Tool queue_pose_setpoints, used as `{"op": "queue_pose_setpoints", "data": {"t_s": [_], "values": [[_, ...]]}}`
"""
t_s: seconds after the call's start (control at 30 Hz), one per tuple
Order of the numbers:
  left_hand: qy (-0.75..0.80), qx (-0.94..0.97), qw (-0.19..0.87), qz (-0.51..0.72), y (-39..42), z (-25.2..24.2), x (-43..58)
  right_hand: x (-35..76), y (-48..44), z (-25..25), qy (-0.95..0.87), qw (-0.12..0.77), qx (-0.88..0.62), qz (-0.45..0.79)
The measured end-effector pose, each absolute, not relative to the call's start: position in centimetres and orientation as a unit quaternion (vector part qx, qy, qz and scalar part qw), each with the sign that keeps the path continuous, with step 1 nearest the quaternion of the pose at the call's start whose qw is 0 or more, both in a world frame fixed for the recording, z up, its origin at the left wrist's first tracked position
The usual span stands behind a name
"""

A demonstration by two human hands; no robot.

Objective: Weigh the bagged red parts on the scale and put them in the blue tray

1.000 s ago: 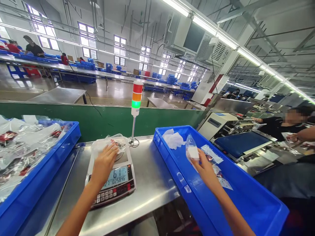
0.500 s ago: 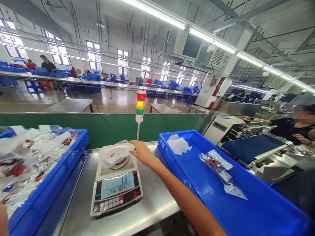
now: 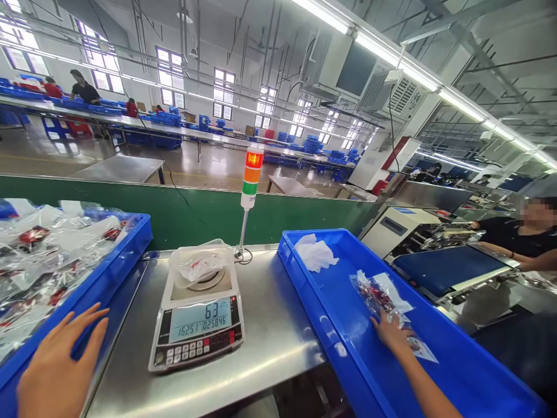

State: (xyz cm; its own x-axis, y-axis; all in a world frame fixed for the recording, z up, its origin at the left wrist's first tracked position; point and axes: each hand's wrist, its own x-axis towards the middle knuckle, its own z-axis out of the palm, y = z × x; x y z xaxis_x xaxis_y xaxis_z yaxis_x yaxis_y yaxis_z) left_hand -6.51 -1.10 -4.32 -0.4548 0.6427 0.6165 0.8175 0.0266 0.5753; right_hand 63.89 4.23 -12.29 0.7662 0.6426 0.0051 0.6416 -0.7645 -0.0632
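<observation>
My left hand is open with its fingers spread, over the near side of the left blue bin. Clear plastic packets with red and white contents fill that bin. My right hand reaches into the right blue bin, fingers apart over a few clear packets lying there; its fingertips are partly hidden among them. Between the bins stands a digital scale, its display reading 63. On it rests a translucent plastic tray holding a bag with red and white contents.
A signal light on a pole glows red behind the steel table. Crumpled white material lies in the right bin's far corner. To the right is a machine with a blue conveyor belt, a person beside it.
My right hand has left the tray on the scale and moved into the right bin. My left hand has come into fuller view. The display went from 13 to 63, the light from orange to red.
</observation>
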Motion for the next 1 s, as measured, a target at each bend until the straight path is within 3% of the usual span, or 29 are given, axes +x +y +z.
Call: {"op": "queue_pose_setpoints", "data": {"t_s": [0.1, 0.27, 0.57, 0.87, 1.0], "values": [[-0.702, -0.528, 0.091, -0.468, -0.4, -2.4, -4.5, 64.7, 3.2, -13.1, -0.382, -0.011, -0.924, -0.015], [-0.649, -0.592, 0.084, -0.470, 0.9, 0.7, -1.5, 63.7, 3.2, -10.0, -0.432, -0.019, -0.901, -0.011], [-0.571, -0.701, 0.061, -0.424, 4.7, 1.2, 2.9, 62.1, 0.2, -3.7, -0.482, -0.102, -0.868, -0.067], [-0.567, -0.748, -0.013, -0.345, 9.4, 0.3, 7.6, 60.7, -2.5, 1.2, -0.508, -0.089, -0.845, -0.141], [-0.573, -0.729, -0.030, -0.372, 10.5, 0.2, 9.0, 57.1, -1.3, 3.8, -0.536, 0.020, -0.828, -0.162]]}}
